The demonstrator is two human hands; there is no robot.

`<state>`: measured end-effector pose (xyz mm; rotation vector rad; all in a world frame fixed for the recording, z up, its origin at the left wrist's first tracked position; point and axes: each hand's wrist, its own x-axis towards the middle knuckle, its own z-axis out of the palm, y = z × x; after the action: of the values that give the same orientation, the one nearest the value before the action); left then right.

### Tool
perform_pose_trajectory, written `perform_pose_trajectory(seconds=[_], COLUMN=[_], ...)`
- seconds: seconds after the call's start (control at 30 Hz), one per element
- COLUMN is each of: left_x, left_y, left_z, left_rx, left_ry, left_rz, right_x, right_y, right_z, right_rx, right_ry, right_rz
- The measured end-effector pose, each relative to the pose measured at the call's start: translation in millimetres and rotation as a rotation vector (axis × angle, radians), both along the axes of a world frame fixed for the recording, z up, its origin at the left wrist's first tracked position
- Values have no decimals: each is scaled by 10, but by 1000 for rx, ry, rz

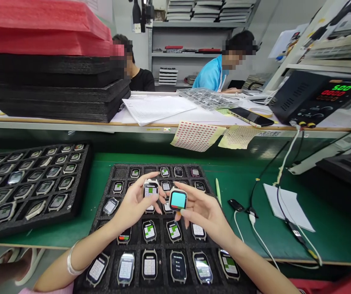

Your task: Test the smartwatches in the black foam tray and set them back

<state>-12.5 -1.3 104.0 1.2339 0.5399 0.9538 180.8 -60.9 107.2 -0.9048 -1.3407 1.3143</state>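
Observation:
My left hand (pixel 134 204) is closed round a smartwatch body (pixel 150 190) whose screen shows a white and green grid. My right hand (pixel 204 212) pinches a second watch body (pixel 178 200) with a plain teal screen. Both watches are held side by side above a black foam tray (pixel 101 222) on the green bench. Several more watch bodies lie in the tray's pockets, most with lit screens.
A second foam tray of watches (pixel 80 179) lies at the left. A pen (pixel 217 191), white paper (pixel 288 206) and cables (pixel 256 237) lie right of the tray. A power supply (pixel 313 100), stacked foam trays (pixel 55 87) and two seated people (pixel 212 73) are behind the shelf.

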Motion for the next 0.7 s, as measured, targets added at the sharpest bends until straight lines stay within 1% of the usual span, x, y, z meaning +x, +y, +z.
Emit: perform_pose_trajectory(seconds=[0.17,0.3,0.4,0.43,0.5,0.57,0.63,0.7], left_x=[-31,-62,-116,-140,-194,-258,-338,-437], left_y=[-20,1,27,37,68,133,256,445], left_z=[17,-15,-61,-82,-140,-224,-336,-463], left_rx=[-34,-57,-64,-62,-58,-56,-44,15], left_ry=[-38,-23,-19,-26,-33,-25,0,83], left_rz=[-41,-20,-19,-21,-14,5,36,87], right_x=[-23,10,49,60,67,44,-14,-97], right_y=[1,31,189,288,556,896,1251,1562], right_z=[-6,-22,-99,-147,-272,-413,-548,-663], right_rx=[-1,27,24,29,91,242,307,356], right_ry=[-72,-155,-239,-286,-463,-749,-852,-934], right_rz=[-42,2,68,89,102,54,16,-4])
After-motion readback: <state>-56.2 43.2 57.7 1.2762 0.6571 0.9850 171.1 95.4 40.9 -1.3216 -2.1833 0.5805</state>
